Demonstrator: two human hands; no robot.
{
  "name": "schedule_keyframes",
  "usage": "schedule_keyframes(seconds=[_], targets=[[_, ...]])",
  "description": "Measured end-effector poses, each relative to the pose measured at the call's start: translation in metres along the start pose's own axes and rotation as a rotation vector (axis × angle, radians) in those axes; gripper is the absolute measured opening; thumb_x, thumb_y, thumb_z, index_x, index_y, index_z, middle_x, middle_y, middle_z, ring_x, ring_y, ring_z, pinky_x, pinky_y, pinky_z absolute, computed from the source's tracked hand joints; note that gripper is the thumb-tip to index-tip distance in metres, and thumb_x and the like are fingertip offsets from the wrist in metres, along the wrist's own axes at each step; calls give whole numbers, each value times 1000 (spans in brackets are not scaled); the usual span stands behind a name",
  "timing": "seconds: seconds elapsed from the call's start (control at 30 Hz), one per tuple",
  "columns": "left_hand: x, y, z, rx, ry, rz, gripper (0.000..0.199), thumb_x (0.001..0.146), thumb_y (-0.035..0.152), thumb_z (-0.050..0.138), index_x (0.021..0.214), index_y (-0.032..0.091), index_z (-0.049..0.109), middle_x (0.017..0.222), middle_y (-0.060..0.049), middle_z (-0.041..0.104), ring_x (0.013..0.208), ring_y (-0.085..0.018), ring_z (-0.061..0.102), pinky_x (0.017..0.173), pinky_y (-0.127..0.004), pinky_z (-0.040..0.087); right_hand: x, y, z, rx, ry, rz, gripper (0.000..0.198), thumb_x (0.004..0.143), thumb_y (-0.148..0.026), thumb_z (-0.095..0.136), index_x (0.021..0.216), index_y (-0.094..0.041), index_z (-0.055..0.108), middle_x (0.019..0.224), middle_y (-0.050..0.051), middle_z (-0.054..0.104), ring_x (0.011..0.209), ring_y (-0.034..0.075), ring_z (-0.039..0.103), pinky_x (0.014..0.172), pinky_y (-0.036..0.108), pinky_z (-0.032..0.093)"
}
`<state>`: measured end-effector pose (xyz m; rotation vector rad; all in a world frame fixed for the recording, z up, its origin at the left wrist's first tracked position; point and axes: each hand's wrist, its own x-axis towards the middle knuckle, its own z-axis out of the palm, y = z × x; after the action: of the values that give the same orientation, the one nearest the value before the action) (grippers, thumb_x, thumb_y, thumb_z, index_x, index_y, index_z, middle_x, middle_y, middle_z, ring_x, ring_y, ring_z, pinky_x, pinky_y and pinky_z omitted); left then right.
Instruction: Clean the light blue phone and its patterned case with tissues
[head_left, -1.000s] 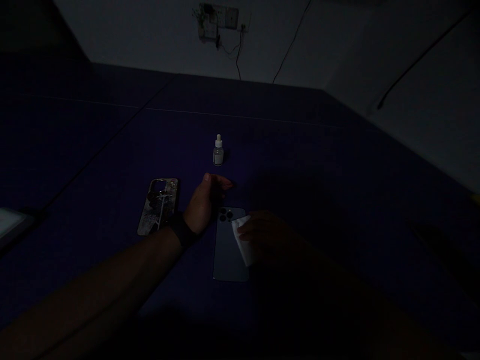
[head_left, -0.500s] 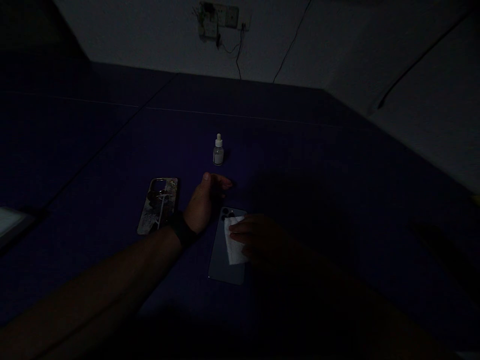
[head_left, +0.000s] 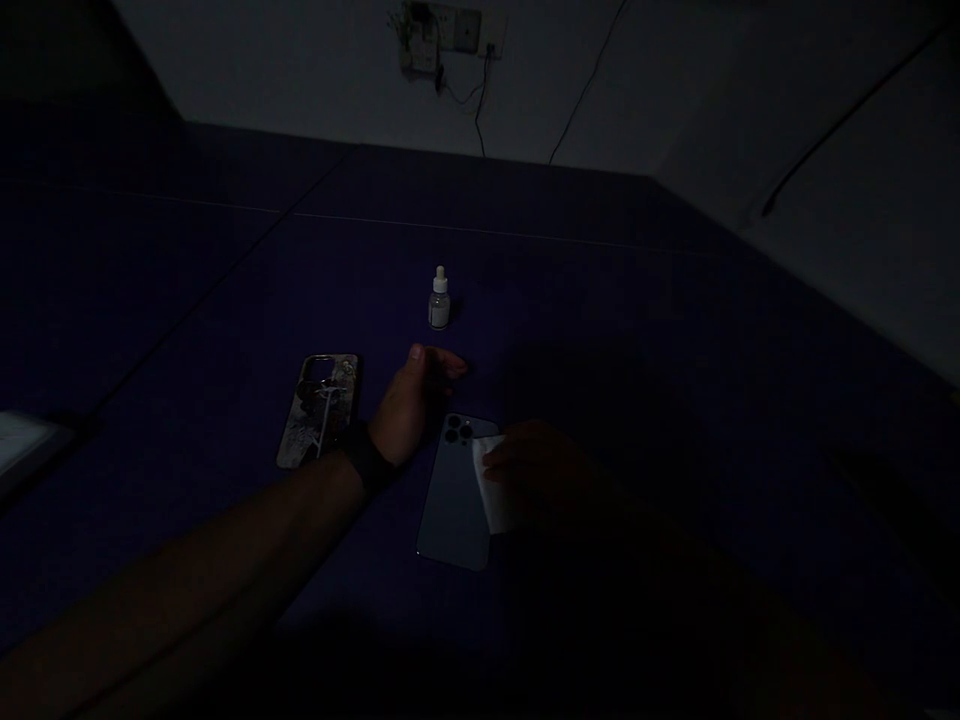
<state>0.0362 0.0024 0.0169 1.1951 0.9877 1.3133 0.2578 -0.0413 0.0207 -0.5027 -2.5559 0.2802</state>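
Observation:
A blue-grey smartphone lies back side up on the dark blue surface, its camera lenses at the top left. My right hand, deep in shadow, holds a white folded wipe over the phone's right edge. Just beyond the phone's top left corner rests my left hand, a dark band on its wrist. Its thumb points up, the fingers stretch to the right, and nothing shows in them. To the left of that hand lies a patterned phone case, partly covered by the wrist.
A small dropper bottle stands upright beyond my left hand. A white flat object sits at the far left edge. Sockets with plugs and cables are on the back wall. The light is very dim.
My right hand has slid the wipe to the right, from the middle of the phone's back to its right edge, uncovering the camera lenses. The left hand has stayed in place.

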Motion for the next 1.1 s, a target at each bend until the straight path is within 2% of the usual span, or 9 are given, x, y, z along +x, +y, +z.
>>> schedule_keyframes(seconds=[0.1, 0.2, 0.27, 0.33, 0.47, 0.67, 0.77, 0.93, 1.1], targets=[[0, -1, 0, -1, 4, -12, 66, 98, 75, 29, 94, 22, 69, 104, -10, 72, 103, -28, 65, 86, -39, 50, 1, -1, 1, 37, -29, -38, 25, 99, -22, 49, 120, -18, 62, 115, 10, 76, 111, 23, 67, 98, 43, 53], [0, -1, 0, 13, 11, -17, 67, 98, 75, 28, 94, 22, 69, 106, -10, 73, 105, -28, 66, 87, -40, 50, 0, 0, 3, -20, -18, 21, 29, 98, -19, 51, 125, -18, 61, 121, 12, 73, 115, 24, 66, 99, 45, 52], [-1, -1, 0, 18, 15, -11, 66, 98, 75, 29, 94, 22, 69, 106, -10, 72, 106, -28, 66, 87, -39, 50, -1, 1, 3, -43, 2, 46, 29, 96, -18, 52, 123, -19, 63, 117, 11, 74, 112, 25, 66, 97, 46, 52], [-1, -1, 0, 20, 13, -6, 66, 98, 74, 29, 94, 22, 70, 106, -10, 72, 107, -28, 65, 87, -39, 50, -1, 1, 2, -12, -11, 15, 28, 96, -18, 52, 121, -20, 64, 111, 10, 75, 109, 24, 67, 97, 46, 52], [-1, 1, 1, 22, 9, 0, 65, 99, 73, 28, 95, 23, 70, 107, -10, 72, 107, -28, 65, 87, -39, 50, 0, -1, 0, 31, -50, -55, 29, 99, -20, 49, 125, -18, 61, 116, 10, 75, 111, 23, 66, 98, 44, 52], [-2, 3, 1, 12, 7, -11, 63, 100, 72, 29, 93, 22, 68, 106, -10, 72, 106, -29, 65, 87, -40, 49, -1, -1, -2, -39, 19, -10, 21, 98, -20, 52, 114, -19, 64, 105, 9, 77, 101, 24, 69, 92, 43, 53], [-1, 2, 1, 31, 4, 0, 64, 100, 72, 29, 94, 22, 69, 106, -10, 72, 107, -29, 64, 88, -41, 48, 1, -3, -3, -10, -25, -50, 24, 98, -21, 52, 119, -17, 62, 110, 9, 76, 104, 23, 69, 92, 42, 54], [-1, 0, 0, 4, 8, -4, 65, 98, 75, 31, 93, 22, 69, 103, -10, 72, 104, -29, 65, 85, -40, 49, 3, -3, -3, -91, 33, -9, 23, 97, -16, 51, 116, -17, 63, 108, 10, 76, 101, 23, 69, 92, 42, 54], [-2, 2, 0, 9, -7, -10, 65, 98, 74, 31, 94, 21, 69, 104, -9, 72, 102, -27, 64, 84, -38, 48, 1, -4, -3, -11, -20, -69, 23, 99, -21, 52, 118, -16, 62, 109, 9, 76, 106, 22, 68, 94, 40, 53]])
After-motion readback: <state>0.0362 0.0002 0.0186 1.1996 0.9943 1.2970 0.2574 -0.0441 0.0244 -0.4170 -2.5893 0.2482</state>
